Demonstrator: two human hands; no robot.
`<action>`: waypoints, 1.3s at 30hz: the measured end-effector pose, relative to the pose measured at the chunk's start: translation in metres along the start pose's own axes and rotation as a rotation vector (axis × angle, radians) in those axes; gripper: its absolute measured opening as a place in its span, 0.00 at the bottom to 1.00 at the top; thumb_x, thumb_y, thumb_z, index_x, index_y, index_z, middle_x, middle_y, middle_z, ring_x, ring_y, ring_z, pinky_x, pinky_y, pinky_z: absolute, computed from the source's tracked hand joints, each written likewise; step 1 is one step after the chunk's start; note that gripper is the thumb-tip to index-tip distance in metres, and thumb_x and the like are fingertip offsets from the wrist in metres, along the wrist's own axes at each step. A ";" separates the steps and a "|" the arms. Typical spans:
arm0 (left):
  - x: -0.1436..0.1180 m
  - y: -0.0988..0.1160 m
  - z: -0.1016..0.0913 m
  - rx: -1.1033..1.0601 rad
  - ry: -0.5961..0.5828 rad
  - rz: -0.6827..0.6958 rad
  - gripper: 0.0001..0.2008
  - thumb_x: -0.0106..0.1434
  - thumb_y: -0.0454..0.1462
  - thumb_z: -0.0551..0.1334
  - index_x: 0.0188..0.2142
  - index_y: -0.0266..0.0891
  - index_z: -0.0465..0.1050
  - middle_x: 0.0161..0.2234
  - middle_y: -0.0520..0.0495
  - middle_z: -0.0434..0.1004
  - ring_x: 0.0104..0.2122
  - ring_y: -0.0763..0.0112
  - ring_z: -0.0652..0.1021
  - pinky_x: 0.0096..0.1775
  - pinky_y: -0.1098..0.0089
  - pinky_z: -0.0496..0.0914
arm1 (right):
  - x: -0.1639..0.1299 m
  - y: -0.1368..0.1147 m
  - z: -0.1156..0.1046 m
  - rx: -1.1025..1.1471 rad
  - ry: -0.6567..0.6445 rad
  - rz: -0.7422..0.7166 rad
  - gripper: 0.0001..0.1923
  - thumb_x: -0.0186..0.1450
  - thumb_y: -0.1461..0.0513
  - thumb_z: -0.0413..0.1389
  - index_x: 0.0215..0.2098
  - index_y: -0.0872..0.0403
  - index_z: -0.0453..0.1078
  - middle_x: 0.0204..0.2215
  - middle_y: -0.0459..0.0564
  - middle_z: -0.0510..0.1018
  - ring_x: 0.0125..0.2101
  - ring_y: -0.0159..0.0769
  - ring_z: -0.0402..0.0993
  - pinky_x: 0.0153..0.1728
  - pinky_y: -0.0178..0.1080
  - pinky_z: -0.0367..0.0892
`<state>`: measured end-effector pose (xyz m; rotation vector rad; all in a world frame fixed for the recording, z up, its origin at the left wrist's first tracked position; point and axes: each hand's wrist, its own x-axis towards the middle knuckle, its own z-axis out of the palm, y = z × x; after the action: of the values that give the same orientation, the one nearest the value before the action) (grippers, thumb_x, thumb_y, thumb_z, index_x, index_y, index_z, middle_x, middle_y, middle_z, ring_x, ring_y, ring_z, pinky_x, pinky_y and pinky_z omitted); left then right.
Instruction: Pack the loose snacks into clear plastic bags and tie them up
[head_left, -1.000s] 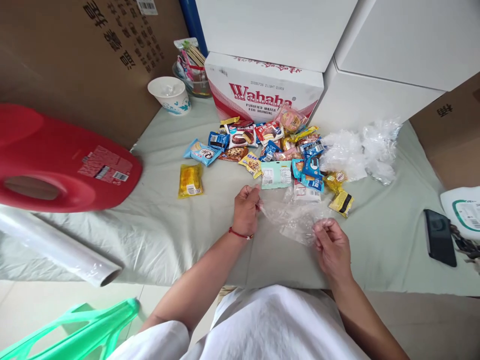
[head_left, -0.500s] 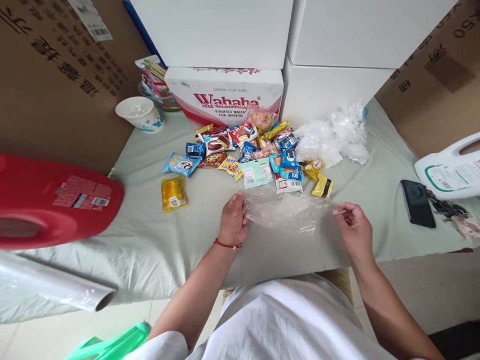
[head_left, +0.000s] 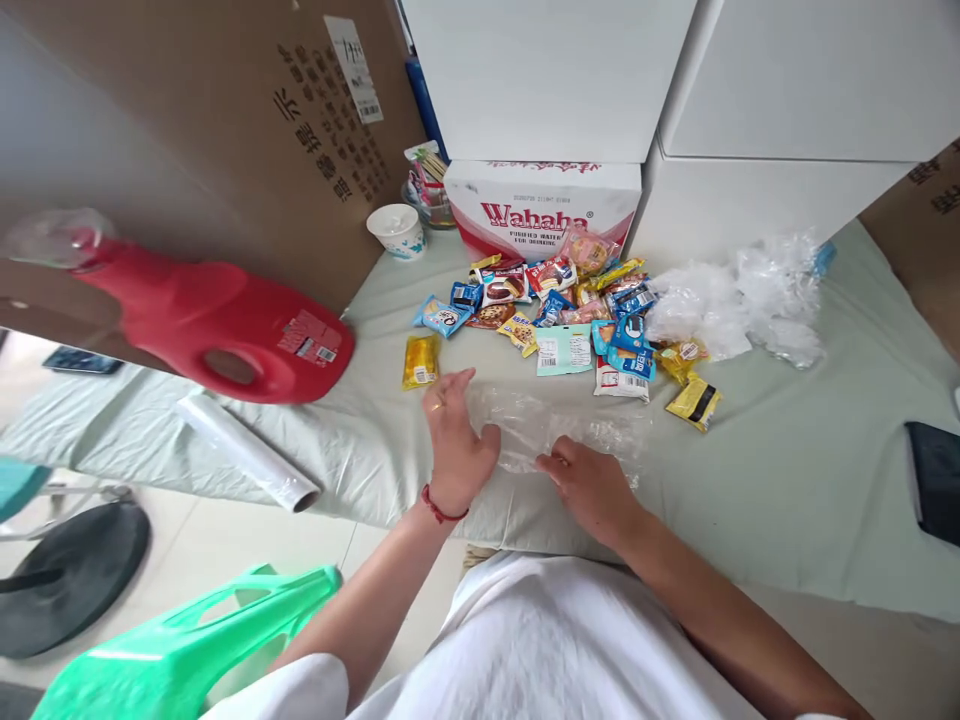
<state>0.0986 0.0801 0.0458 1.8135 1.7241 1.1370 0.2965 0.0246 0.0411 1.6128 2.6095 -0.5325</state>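
A crumpled sheet of clear plastic film (head_left: 551, 430) is spread flat on the pale green cloth-covered table (head_left: 787, 480), just in front of the heap of small wrapped snack packets (head_left: 570, 310). The left hand (head_left: 455, 445) is laid open, palm down, on the film's left edge. The right hand (head_left: 592, 487) is pressed flat on its near edge. Nothing is clasped by either hand. A red plastic jug (head_left: 217, 325) lies on its side to the left.

A pale green sheeted table (head_left: 787, 480) carries snack packets (head_left: 559, 305), crumpled plastic (head_left: 731, 300), a red jug (head_left: 217, 325).
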 end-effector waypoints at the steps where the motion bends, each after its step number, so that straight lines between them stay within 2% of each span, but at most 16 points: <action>1: 0.005 0.009 -0.003 0.088 -0.078 0.154 0.35 0.50 0.34 0.62 0.60 0.44 0.69 0.62 0.37 0.66 0.68 0.42 0.60 0.66 0.42 0.54 | 0.001 -0.001 0.002 -0.011 -0.001 -0.025 0.16 0.72 0.68 0.51 0.50 0.47 0.76 0.42 0.50 0.78 0.37 0.36 0.75 0.26 0.36 0.56; 4: 0.024 0.031 0.007 0.154 -0.481 0.459 0.34 0.52 0.34 0.62 0.60 0.47 0.71 0.62 0.38 0.70 0.71 0.40 0.58 0.69 0.38 0.42 | 0.002 -0.001 0.007 -0.030 0.046 -0.103 0.17 0.71 0.68 0.52 0.52 0.48 0.76 0.45 0.52 0.78 0.40 0.37 0.76 0.29 0.36 0.60; 6: 0.037 0.031 0.025 0.096 -0.679 0.451 0.29 0.53 0.36 0.65 0.56 0.45 0.74 0.53 0.36 0.78 0.63 0.40 0.70 0.66 0.40 0.52 | -0.002 0.002 0.010 -0.052 0.079 -0.110 0.16 0.71 0.69 0.52 0.50 0.48 0.76 0.44 0.52 0.79 0.39 0.37 0.75 0.31 0.36 0.60; 8: 0.044 0.020 0.043 0.011 -0.726 0.338 0.23 0.52 0.41 0.70 0.49 0.44 0.77 0.37 0.40 0.82 0.46 0.45 0.81 0.57 0.48 0.66 | -0.009 0.009 0.013 -0.078 0.103 -0.073 0.14 0.70 0.69 0.53 0.47 0.49 0.77 0.41 0.51 0.79 0.36 0.36 0.74 0.30 0.36 0.59; 10: 0.044 0.008 0.056 -0.078 -0.710 0.250 0.18 0.51 0.46 0.74 0.40 0.44 0.78 0.23 0.49 0.75 0.28 0.57 0.78 0.42 0.61 0.72 | -0.020 0.018 0.017 -0.077 0.144 -0.030 0.14 0.69 0.70 0.53 0.45 0.50 0.77 0.38 0.50 0.78 0.33 0.36 0.73 0.29 0.36 0.58; 12: 0.037 -0.001 0.062 -0.153 -0.737 0.206 0.14 0.53 0.49 0.73 0.31 0.44 0.77 0.18 0.54 0.69 0.20 0.67 0.70 0.31 0.69 0.65 | -0.031 0.028 0.022 -0.039 0.220 -0.014 0.16 0.69 0.70 0.52 0.47 0.50 0.77 0.38 0.49 0.78 0.33 0.36 0.72 0.30 0.36 0.58; 14: 0.029 -0.004 0.062 -0.229 -0.779 0.117 0.17 0.57 0.50 0.70 0.23 0.42 0.73 0.17 0.55 0.66 0.18 0.72 0.64 0.26 0.72 0.58 | -0.043 0.038 0.028 0.022 0.323 -0.019 0.17 0.70 0.70 0.50 0.49 0.49 0.77 0.39 0.50 0.79 0.34 0.36 0.73 0.32 0.35 0.61; 16: 0.023 -0.005 0.059 -0.334 -0.716 -0.056 0.21 0.59 0.52 0.68 0.21 0.41 0.69 0.17 0.56 0.62 0.19 0.74 0.62 0.24 0.73 0.54 | -0.055 0.046 0.035 0.098 0.434 -0.007 0.18 0.72 0.68 0.47 0.48 0.48 0.78 0.39 0.51 0.80 0.34 0.36 0.74 0.34 0.36 0.64; 19: 0.014 -0.009 0.049 -0.478 -0.402 -0.318 0.21 0.59 0.53 0.68 0.23 0.41 0.67 0.18 0.58 0.58 0.19 0.76 0.61 0.24 0.74 0.56 | -0.074 0.048 0.047 0.213 0.543 0.073 0.18 0.74 0.64 0.47 0.48 0.47 0.79 0.40 0.51 0.82 0.32 0.35 0.75 0.34 0.36 0.67; 22: 0.001 -0.019 0.038 -0.483 -0.174 -0.424 0.21 0.63 0.53 0.65 0.25 0.42 0.63 0.18 0.59 0.58 0.19 0.76 0.62 0.23 0.75 0.57 | -0.097 0.042 0.056 0.330 0.496 0.150 0.16 0.74 0.60 0.50 0.52 0.47 0.79 0.42 0.53 0.83 0.33 0.38 0.78 0.32 0.38 0.70; 26: -0.024 -0.030 0.027 -0.479 -0.081 -0.543 0.18 0.67 0.52 0.61 0.29 0.44 0.64 0.18 0.59 0.56 0.17 0.76 0.61 0.21 0.75 0.58 | -0.127 0.043 0.046 0.589 0.273 0.178 0.13 0.73 0.53 0.54 0.47 0.47 0.79 0.41 0.50 0.84 0.35 0.41 0.81 0.34 0.39 0.75; 29: -0.039 -0.030 0.023 -0.570 -0.055 -0.639 0.17 0.67 0.53 0.61 0.32 0.45 0.65 0.20 0.59 0.55 0.17 0.75 0.59 0.18 0.75 0.56 | -0.133 0.062 0.020 0.688 0.359 0.366 0.17 0.74 0.49 0.52 0.40 0.48 0.79 0.37 0.50 0.84 0.36 0.41 0.81 0.36 0.39 0.74; 31: -0.046 -0.029 0.023 -0.635 -0.040 -0.656 0.16 0.67 0.52 0.62 0.33 0.45 0.64 0.22 0.59 0.56 0.18 0.75 0.59 0.17 0.76 0.55 | -0.121 0.075 0.005 0.615 0.490 0.503 0.20 0.74 0.46 0.50 0.43 0.48 0.79 0.37 0.51 0.84 0.36 0.42 0.79 0.38 0.41 0.73; 33: -0.050 -0.027 0.024 -0.670 -0.020 -0.666 0.16 0.66 0.51 0.64 0.33 0.46 0.62 0.23 0.59 0.57 0.19 0.76 0.61 0.17 0.76 0.56 | -0.097 0.081 -0.003 0.498 0.521 0.545 0.24 0.73 0.43 0.49 0.48 0.49 0.78 0.39 0.53 0.84 0.38 0.45 0.78 0.40 0.44 0.71; 36: -0.056 -0.026 0.023 -0.681 0.010 -0.691 0.16 0.66 0.51 0.64 0.35 0.46 0.60 0.24 0.59 0.62 0.17 0.77 0.63 0.17 0.76 0.58 | -0.048 0.073 0.003 0.369 0.442 0.469 0.27 0.71 0.42 0.51 0.53 0.51 0.75 0.44 0.58 0.82 0.46 0.52 0.74 0.45 0.48 0.69; 39: -0.063 -0.029 0.015 -0.681 0.066 -0.748 0.17 0.65 0.51 0.63 0.36 0.46 0.59 0.25 0.60 0.65 0.15 0.79 0.64 0.17 0.76 0.57 | 0.000 0.055 0.016 0.391 0.401 0.332 0.18 0.71 0.48 0.54 0.44 0.52 0.76 0.40 0.58 0.81 0.46 0.51 0.73 0.46 0.47 0.67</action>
<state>0.0967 0.0286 -0.0026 0.6477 1.5511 1.2194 0.3420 0.0421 0.0106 2.4472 2.5037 -0.8061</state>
